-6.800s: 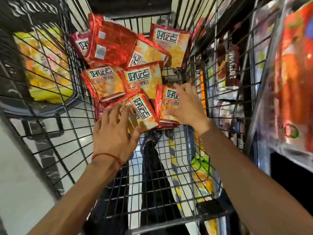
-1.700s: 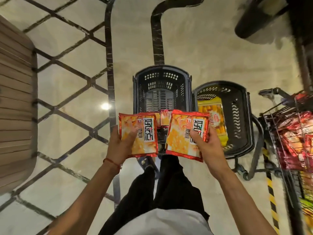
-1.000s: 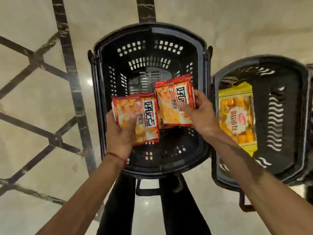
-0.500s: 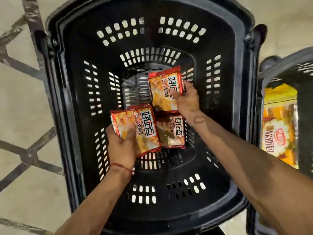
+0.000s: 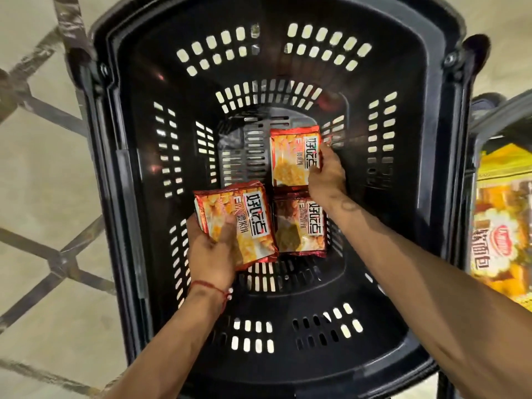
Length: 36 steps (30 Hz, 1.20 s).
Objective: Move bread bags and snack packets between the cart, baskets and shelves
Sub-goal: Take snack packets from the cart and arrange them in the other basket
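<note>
Lower centre: left hand [image 5: 211, 251] grips the near packet [image 5: 244, 223] inside the basket [image 5: 121, 168]. Centre: a loose packet [image 5: 299, 226] lies flat on the floor. Above it: right hand [image 5: 326, 174] pinches the far packet [image 5: 293, 156], now lowered almost to the floor, so release looks imminent. Right edge: bread bag [image 5: 501, 226].

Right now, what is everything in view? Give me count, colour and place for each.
Black basket: one, black, centre of view.
Snack packets: three, orange and red, inside it; near packet and far packet held, third packet lying on the bottom.
Second basket: one, dark, right edge, partly cut off.
Bread bag: one, yellow, inside the second basket.
Floor: beige with dark lines, left side.
Wrist string: one, red, left wrist.
Left hand: grips the near packet.
Right hand: grips the far packet.
</note>
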Motion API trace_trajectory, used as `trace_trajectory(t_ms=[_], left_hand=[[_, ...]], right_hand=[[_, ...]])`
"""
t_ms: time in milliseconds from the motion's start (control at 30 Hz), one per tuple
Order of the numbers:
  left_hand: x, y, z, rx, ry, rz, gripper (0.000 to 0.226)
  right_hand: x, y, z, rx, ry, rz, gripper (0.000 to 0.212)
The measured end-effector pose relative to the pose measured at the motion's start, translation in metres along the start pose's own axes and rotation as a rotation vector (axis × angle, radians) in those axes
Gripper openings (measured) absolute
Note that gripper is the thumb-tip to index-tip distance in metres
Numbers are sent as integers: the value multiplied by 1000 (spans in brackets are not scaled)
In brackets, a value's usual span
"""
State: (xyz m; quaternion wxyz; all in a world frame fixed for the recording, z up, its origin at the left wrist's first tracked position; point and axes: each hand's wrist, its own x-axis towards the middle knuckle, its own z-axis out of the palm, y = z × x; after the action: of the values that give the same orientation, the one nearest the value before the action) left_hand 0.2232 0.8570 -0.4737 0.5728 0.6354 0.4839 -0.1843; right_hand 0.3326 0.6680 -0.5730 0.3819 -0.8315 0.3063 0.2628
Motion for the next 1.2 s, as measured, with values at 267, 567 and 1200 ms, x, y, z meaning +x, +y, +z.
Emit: trace_trajectory(t_ms=[267, 567, 1200], left_hand=[[13, 23, 21, 135, 48, 117, 49], [89, 35, 66, 313, 127, 225, 50], [-25, 78, 9, 1074, -188, 560, 65]], right_hand=[[-90, -13, -59, -556, -140, -347, 61], [-97, -4, -69, -819, -122, -528, 73], [-175, -54, -111, -791, -54, -540, 67]])
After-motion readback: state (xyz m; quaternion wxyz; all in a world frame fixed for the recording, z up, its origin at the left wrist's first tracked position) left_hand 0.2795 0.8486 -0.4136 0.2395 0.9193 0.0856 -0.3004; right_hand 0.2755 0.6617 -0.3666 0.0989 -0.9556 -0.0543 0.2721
